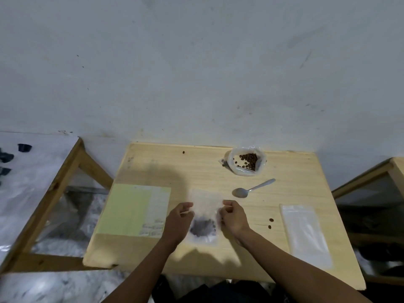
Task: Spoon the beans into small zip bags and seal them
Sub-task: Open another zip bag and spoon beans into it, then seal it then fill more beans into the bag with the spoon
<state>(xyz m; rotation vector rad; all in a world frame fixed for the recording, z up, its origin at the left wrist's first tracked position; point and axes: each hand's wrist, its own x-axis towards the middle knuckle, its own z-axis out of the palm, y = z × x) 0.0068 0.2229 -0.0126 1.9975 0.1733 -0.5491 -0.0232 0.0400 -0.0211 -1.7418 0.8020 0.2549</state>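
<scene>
Head view, I'm looking down at a light wooden table (196, 171) set against a grey-white wall (196, 62). Both hands are on a small clear zip bag (204, 217) at centre front. Left hand (178, 223) pinches the bag's left edge with curled fingers; right hand (234, 216) pinches the right edge the same way. The bag is blurred, with a dark clump of beans (202, 227) in its lower half; I can't tell whether the zip is closed, or whether the bag is lifted or lying on the table.

Behind and to the right, near the table's far edge, sits an open plastic bag of beans (246, 160), its mouth rolled open. A metal spoon (251, 189) lies between that bag and the right hand, bowl toward me, touching neither. Two loose beans (270, 223) lie on the table just right of the right wrist, another stray bean (183, 152) near the far edge. A stack of empty zip bags (306, 235) lies flat at the right side. A pale green sheet (126, 208) with a white strip lies left of the left hand.

Another table with plastic sheeting (32, 178) stands off to the left, with small dark items on it, too unclear to name.
</scene>
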